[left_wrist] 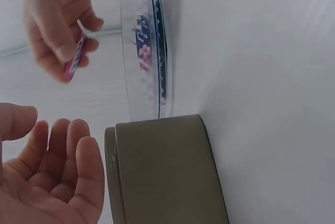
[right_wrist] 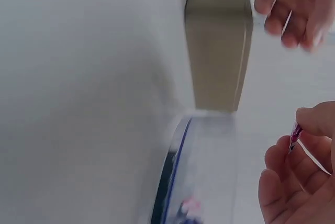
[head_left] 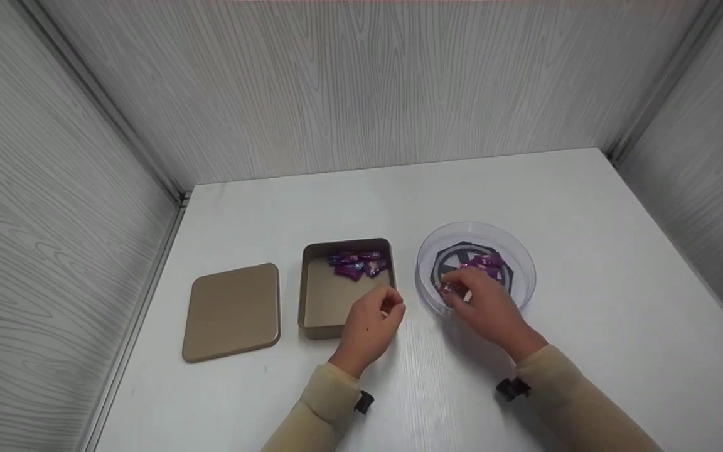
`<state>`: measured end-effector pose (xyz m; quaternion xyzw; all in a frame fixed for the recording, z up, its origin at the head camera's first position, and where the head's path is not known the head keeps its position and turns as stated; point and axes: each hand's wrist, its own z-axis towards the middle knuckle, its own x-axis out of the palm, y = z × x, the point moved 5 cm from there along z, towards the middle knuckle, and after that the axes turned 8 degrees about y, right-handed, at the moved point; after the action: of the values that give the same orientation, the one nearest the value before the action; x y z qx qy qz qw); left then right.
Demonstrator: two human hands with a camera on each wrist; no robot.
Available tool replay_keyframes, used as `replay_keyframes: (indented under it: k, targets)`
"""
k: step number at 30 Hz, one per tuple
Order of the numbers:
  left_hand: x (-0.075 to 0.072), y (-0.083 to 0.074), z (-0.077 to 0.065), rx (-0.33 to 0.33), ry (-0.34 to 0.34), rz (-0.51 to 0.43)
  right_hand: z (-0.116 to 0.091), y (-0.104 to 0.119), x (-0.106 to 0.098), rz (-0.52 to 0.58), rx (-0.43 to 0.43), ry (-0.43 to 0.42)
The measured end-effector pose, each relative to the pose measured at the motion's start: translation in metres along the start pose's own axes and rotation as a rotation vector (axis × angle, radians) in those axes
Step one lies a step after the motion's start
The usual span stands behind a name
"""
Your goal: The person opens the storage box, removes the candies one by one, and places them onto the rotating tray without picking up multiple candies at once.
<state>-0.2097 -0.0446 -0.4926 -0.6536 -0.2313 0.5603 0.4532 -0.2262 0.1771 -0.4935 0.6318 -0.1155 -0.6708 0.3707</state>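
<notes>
My right hand (head_left: 488, 309) is over the near left side of a round clear plastic container (head_left: 425, 251). Between thumb and fingers it pinches a small candy in a shiny purple-pink wrapper (right_wrist: 295, 135). More purple-wrapped candies (head_left: 490, 260) lie inside that container, partly hidden by the hand. The left hand (head_left: 368, 326) hovers at the near right corner of a square bronze-coloured tin (head_left: 324, 304), its fingers loosely bent and nothing held, as the left wrist view shows. Several wrapped candies (head_left: 350, 271) sit toward the far right of the tin.
A flat bronze-coloured lid (head_left: 233, 314) lies on the white table (head_left: 330, 207), left of the tin. Pale wood-grained panels (head_left: 374, 88) stand behind the table and along both sides. The tin and the clear container stand side by side with a narrow gap.
</notes>
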Motion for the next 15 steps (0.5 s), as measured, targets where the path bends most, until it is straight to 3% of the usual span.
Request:
replay_keyframes:
  k: [8, 15]
  targets:
    - [-0.009, 0.005, 0.001, 0.014, -0.028, 0.106, 0.007, -0.068, -0.038, -0.081, 0.211, 0.026]
    - [-0.016, 0.009, 0.001, 0.001, -0.047, 0.162, 0.015, -0.089, -0.046, -0.265, 0.267, 0.050]
